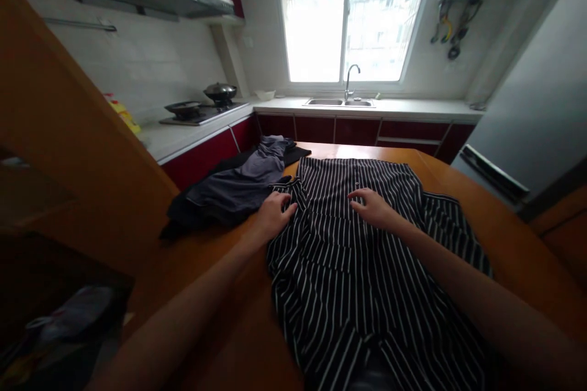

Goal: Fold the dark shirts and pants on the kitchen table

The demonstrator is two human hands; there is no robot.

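A black shirt with white stripes (pixel 330 238) lies spread out on the wooden table, its collar towards me and its hem at the far side. Over the edge of its left-hand sleeve is my left hand (pixel 274 215), fingers bent and the thumb held apart from them. My right hand (pixel 373 209) hovers over or lightly touches the shirt's front, near the row of buttons. Its fingers are stretched and loosely curved, with nothing visible between them. The other sleeve (pixel 452 226) lies out to the right, partly behind my right forearm.
Dark folded clothes (pixel 238 186) lie on the table (pixel 518 256) left of the shirt. Beyond stand a counter with a sink (pixel 325 102) and a stove (pixel 208 113) bearing two pans. A fridge (pixel 518 91) is at right; a wooden panel (pixel 82 153) rises at left.
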